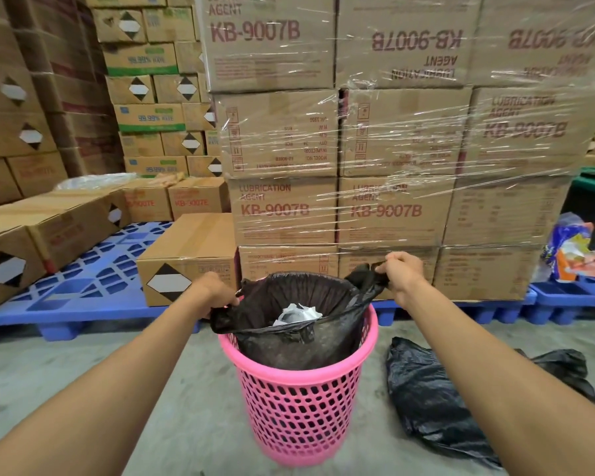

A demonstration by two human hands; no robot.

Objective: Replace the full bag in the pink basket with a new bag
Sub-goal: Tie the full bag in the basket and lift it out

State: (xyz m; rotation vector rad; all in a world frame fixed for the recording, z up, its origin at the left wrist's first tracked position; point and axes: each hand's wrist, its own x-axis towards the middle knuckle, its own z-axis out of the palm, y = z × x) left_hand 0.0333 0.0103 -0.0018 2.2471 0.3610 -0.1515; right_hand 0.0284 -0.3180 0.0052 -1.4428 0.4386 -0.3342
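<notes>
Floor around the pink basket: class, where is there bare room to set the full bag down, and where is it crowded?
Bare concrete lies left of the pink basket, up to the blue pallet, and in front of it. To its right the spare black bag covers the floor. Behind, the wrapped boxes crowd close.

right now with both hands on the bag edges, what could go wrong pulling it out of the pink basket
The black bag is held only by thin stretched edges in the left hand and right hand, so the plastic may tear at either grip. The pink basket stands free on the floor and could lift or tip with the bag. The mouth is open, so the white scrap might spill.
</notes>
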